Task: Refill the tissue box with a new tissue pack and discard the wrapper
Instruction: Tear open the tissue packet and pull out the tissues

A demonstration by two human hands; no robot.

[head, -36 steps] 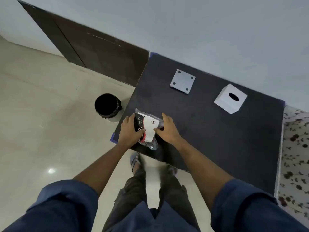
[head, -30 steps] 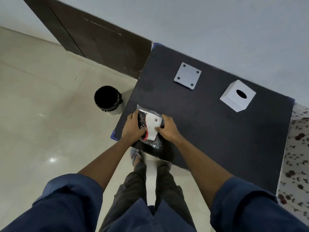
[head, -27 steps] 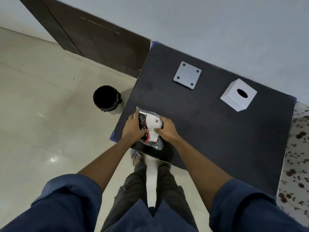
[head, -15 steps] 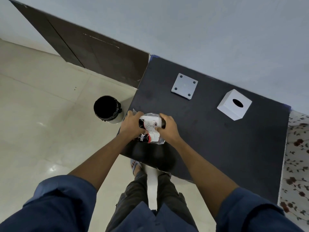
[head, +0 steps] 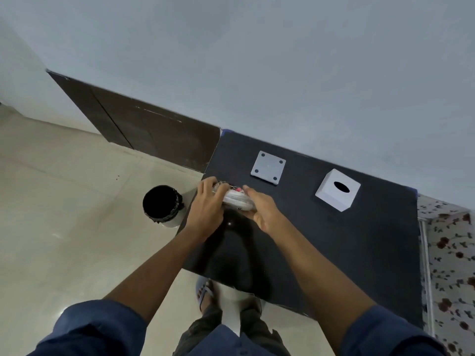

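Held tissue pack (head: 237, 200) between my left hand (head: 207, 209) and right hand (head: 262, 210), fingers curled round it, near table (head: 334, 247) left edge.

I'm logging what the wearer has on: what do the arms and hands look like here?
Both arms wear dark blue sleeves, the left sleeve and right sleeve pushed up above the elbows, forearms bare. The left hand and right hand are bare: no gloves, rings or watch visible.

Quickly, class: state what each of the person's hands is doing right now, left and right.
Left hand: closed on the tissue pack, gripping its left end.
Right hand: closed on the same tissue pack, gripping its right side.
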